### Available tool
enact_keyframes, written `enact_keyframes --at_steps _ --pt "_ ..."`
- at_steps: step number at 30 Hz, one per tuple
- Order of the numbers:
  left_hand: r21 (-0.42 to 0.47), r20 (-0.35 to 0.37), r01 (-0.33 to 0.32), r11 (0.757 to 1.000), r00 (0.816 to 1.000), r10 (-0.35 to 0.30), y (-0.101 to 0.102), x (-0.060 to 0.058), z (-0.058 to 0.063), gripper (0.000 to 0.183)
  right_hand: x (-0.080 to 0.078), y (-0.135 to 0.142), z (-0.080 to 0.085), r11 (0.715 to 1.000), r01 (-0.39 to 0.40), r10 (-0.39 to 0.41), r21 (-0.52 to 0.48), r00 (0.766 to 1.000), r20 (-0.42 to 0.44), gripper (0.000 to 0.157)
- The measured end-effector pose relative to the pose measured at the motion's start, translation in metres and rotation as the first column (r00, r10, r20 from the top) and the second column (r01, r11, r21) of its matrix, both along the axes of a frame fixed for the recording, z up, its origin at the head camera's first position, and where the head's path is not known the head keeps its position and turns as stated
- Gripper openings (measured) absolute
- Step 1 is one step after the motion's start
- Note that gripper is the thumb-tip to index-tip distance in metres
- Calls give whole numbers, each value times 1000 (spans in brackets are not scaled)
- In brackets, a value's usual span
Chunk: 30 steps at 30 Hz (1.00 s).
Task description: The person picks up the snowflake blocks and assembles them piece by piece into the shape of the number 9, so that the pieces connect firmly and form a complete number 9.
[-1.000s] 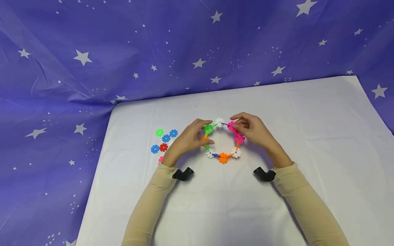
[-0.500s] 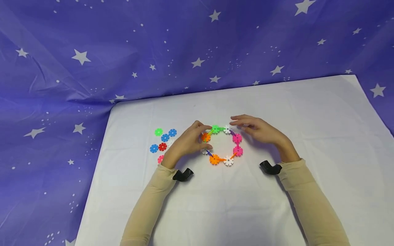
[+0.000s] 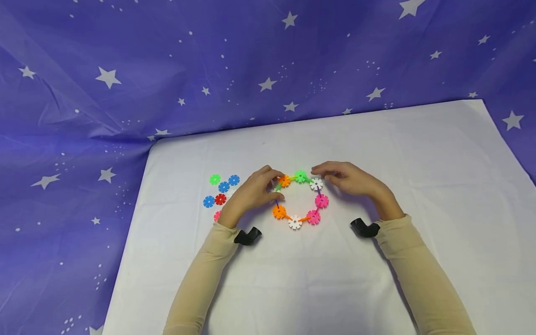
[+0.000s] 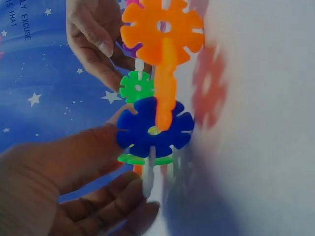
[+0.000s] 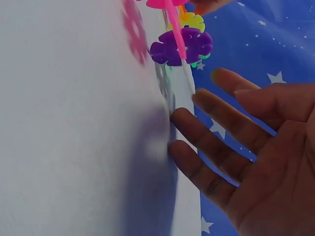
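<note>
A ring of notched plastic discs [image 3: 321,201], flat ones linked by upright ones, sits over the white cloth. My left hand [image 3: 259,190] holds its left side, thumb and fingers around a mostly hidden white disc. In the left wrist view the thumb lies by a dark blue disc [image 4: 155,128], below an orange disc [image 4: 162,27]. My right hand [image 3: 349,179] is at the ring's upper right with loosely extended fingers. In the right wrist view its fingertips come close to a white disc [image 5: 188,78] seen edge-on beside a purple disc [image 5: 182,46]; contact is unclear.
Loose discs lie left of my left hand: a green disc [image 3: 215,179], a red disc [image 3: 220,199], several blue discs and a pink one partly behind the wrist. A white cloth [image 3: 326,288] covers the table. A purple star-patterned curtain [image 3: 234,60] hangs behind.
The ring has turned clockwise in the head view, its orange and green discs moving over the top. My right hand let go of the pink discs and its fingers straightened. My left hand stayed nearly in place.
</note>
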<state>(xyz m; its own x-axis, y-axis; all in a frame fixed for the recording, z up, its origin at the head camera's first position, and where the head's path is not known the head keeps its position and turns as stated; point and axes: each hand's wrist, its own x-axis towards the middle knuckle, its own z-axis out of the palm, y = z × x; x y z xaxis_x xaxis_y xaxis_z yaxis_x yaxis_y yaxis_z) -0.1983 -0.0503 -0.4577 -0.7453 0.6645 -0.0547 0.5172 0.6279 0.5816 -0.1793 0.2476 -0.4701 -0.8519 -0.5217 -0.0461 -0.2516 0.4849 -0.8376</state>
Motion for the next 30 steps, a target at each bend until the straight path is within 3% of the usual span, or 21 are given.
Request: enact_keyframes --at_steps 5,9,12,15,18,23,27,30 --pt "-22 -40 7 1000 999 -7 1 -1 0 44 1 -1 2 999 8 -9 41 1000 28 31" --pt "-68 51 -1 998 999 4 0 2 6 60 2 -1 3 999 10 -11 38 1000 28 34" --pt "-78 103 34 996 994 -26 -1 2 7 63 2 -2 3 999 -13 11 51 999 49 35" --pt "-42 53 53 998 997 -51 -1 -1 4 54 3 -3 4 996 -13 7 89 997 72 31" --pt "-27 6 28 999 1000 -28 -3 -4 3 52 4 -4 6 993 19 -26 117 998 59 29" --pt "-26 36 21 999 999 -20 -6 -7 1 50 5 -7 7 993 11 -15 114 999 34 37" --pt "26 17 45 999 999 -46 -5 -10 -7 40 4 -10 5 993 -23 15 114 997 73 35" --pt "51 1 28 998 1000 -28 -4 -10 -11 36 4 -12 4 993 -27 15 114 994 105 32"
